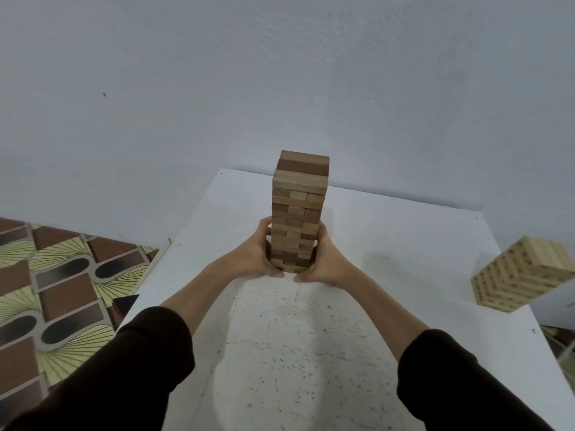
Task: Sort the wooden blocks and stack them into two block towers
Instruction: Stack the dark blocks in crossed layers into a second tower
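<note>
Dark wood tower (298, 213) stands upright mid-table, far side near the wall. Left hand (259, 255) and right hand (326, 259) clamp its lower courses from both sides, fingers curled round. Loose stacked blocks: stiff, light, nothing bonding the layers, so it'll shear if pushed high; squeeze low and even. Pale tower (518, 275) sits at the right edge of the table (389, 244), well apart. No containers in view
</note>
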{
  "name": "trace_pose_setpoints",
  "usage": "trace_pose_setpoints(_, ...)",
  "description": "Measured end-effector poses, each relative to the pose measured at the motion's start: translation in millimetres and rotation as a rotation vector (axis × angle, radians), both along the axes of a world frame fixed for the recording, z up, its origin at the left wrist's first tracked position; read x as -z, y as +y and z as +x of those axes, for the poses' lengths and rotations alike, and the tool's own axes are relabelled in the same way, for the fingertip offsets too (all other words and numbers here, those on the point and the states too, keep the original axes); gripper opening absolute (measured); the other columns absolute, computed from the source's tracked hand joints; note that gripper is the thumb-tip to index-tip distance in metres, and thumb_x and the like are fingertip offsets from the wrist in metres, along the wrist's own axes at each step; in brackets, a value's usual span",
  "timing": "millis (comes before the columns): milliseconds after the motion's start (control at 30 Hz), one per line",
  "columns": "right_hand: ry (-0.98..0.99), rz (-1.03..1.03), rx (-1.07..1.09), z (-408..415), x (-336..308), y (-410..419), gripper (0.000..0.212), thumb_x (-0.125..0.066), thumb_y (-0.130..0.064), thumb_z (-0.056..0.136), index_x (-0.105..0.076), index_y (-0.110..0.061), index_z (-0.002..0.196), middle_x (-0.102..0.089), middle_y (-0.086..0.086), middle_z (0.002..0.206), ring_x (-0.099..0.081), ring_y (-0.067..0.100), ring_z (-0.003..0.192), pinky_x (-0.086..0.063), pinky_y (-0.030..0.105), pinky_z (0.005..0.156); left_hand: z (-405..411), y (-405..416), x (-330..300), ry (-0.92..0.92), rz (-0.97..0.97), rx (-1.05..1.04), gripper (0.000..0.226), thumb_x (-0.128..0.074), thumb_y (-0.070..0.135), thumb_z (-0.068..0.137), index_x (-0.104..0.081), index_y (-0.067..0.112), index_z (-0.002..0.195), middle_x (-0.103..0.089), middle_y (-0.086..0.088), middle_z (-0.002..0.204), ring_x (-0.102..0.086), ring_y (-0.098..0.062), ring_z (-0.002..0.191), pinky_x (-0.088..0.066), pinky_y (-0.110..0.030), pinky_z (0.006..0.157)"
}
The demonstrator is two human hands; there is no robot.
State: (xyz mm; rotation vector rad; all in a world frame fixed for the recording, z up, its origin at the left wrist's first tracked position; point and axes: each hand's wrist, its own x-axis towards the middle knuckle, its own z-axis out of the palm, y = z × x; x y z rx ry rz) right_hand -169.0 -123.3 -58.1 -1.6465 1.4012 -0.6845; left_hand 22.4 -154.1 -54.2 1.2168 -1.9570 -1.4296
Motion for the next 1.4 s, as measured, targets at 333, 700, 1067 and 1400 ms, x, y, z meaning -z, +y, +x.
trace_pose_setpoints(333, 0.168, 0.056, 0.192, -34.7, -1.4, 47.2, 0.112, -0.080, -0.006, 0.072, -0.001, -0.017, 0.150, -0.038, 0.002, 0.130, -0.051, 0.015, 0.080, -0.046, 0.016, 0.056, 2.7, 49.2, 3.1, -0.188, 0.024, -0.385, 0.065, -0.079, 0.005, 0.073, -0.033, 0.014, 0.118, -0.047, -0.004, 0.098, -0.049, -0.012, 0.074, -0.046, -0.019, 0.061)
trace_pose_setpoints(700, 0.288, -0.096, 0.451, -108.9, -9.7, 144.3, 0.019, -0.067, -0.001, 0.082, -0.066, -0.002, 0.101, -0.064, 0.010, 0.099, -0.047, 0.002, 0.068, -0.038, 0.001, 0.062, -66.7, 139.8, 14.4, -0.200, -0.261, -0.220, 0.017, -0.065, 0.005, 0.082, -0.056, 0.014, 0.093, -0.047, 0.000, 0.098, -0.047, -0.009, 0.081, -0.039, -0.006, 0.066)
trace_pose_setpoints(1067, 0.268, 0.064, 1.009, -218.3, -16.5, 180.1, 0.037, -0.076, -0.009, 0.077, -0.055, -0.002, 0.106, -0.053, 0.007, 0.094, -0.052, 0.023, 0.088, -0.040, 0.030, 0.073, -221.2, 137.8, 13.9, -0.115, -0.163, 0.044, 0.050, -0.066, 0.004, 0.081, -0.039, 0.005, 0.123, -0.038, -0.004, 0.106, -0.038, -0.005, 0.072, -0.037, -0.009, 0.060)
trace_pose_setpoints(1400, 0.190, 0.088, 0.810, -276.9, -16.9, 140.6, 0.079, -0.078, -0.001, 0.071, -0.036, -0.008, 0.137, -0.053, 0.003, 0.118, -0.052, 0.017, 0.088, -0.043, 0.024, 0.067, -319.4, 91.9, -0.5, -0.180, -0.166, 0.174, 0.095, -0.083, 0.012, 0.070, -0.024, 0.001, 0.143, -0.037, -0.014, 0.129, -0.046, -0.016, 0.091, -0.038, -0.018, 0.075)
